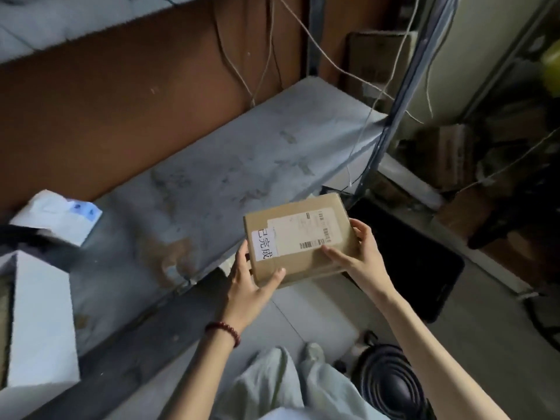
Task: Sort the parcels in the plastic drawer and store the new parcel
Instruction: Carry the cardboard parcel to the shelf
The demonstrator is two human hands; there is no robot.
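Both hands grip the cardboard parcel (298, 237): left hand (253, 280) curled round its near corner, right hand (357, 256) clasping the right end. It hovers just off the shelf (212, 183) edge; best slide it in level, label up.

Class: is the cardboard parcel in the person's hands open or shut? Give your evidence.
Shut. The cardboard parcel shows a flat, closed top with its shipping label intact; no flap stands up.

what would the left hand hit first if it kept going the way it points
Probably the grey shelf just ahead; the left hand grips the cardboard box. Its height above the shelf is unclear.
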